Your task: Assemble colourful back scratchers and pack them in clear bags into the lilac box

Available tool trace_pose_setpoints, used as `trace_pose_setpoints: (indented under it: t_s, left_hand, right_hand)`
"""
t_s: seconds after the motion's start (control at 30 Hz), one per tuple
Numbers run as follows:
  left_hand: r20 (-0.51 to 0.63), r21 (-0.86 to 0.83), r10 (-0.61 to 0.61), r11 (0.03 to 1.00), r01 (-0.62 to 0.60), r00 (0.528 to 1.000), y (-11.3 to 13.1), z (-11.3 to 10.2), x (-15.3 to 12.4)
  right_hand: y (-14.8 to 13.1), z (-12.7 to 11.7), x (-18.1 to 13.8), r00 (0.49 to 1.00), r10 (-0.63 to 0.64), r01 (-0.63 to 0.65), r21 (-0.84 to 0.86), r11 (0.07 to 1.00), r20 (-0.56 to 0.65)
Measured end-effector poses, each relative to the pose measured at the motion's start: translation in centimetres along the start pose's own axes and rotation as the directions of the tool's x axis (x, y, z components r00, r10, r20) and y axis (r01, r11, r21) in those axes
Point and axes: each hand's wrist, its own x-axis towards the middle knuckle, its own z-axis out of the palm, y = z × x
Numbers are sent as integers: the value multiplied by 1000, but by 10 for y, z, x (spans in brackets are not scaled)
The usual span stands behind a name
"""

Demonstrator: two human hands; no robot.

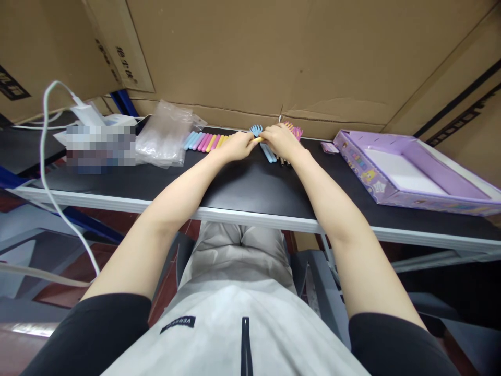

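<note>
my left hand (237, 146) and right hand (279, 141), together, pinch a yellow handle (257, 139); the purple box (354, 155) holds a white tray (395, 169).

Small yellow plastic stick (257, 139), lying roughly level, pinched at both ends between the left hand (237, 145) and right hand (279, 141) at the far edge of the black table (250, 188). Blue fork (255, 129) just behind it, tines pointing away. Row of pastel sticks (205, 141), blue, pink and yellow, side by side on the table left of the hands. Blue stick (269, 153) pokes out under the right hand. Pink and orange forks (294, 130) bunched behind the right hand, partly hidden.
</note>
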Motion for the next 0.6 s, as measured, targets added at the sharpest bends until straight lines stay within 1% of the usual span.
trace_pose_setpoints:
  t_s: [0.1,0.23,0.4,0.6]
  left_hand:
    - [1,31,8,999,-8,1000,6,-2,-1]
    - [-17,86,3,996,-1,1000,16,-5,-2]
    - [-53,80,-7,997,12,999,21,-11,2]
    - [-38,79,-31,996,34,999,27,-18,2]
  right_hand:
    - [6,2,1,1000,1,-1,-4,1000,-1]
    - [16,0,0,999,-9,9,13,1000,-45]
    - [23,-6,-5,993,25,-21,32,999,-112]
    - [25,-6,-1,992,46,-41,42,998,-114]
